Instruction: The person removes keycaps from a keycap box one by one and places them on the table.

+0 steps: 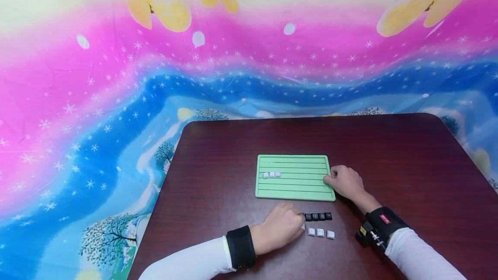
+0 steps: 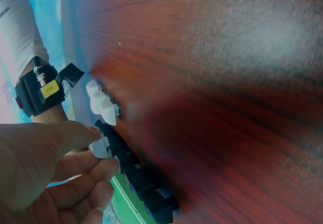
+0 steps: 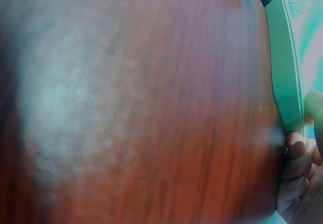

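Observation:
My left hand pinches a white keycap between thumb and forefinger, close to the black keycaps. These stand in a row on the table, partly hidden behind the fingers in the head view. Three loose white keycaps sit just to the right of that hand, nearer the person. Beyond lies a light green grooved tray, with three white keycaps side by side toward its left. At the tray's right edge, my right hand grips the rim, thumb on one side and curled fingers on the other.
The dark reddish-brown table has rounded far corners. Behind it hangs a colourful printed cloth. A black wrist strap with a small device is on the right forearm, low over the table.

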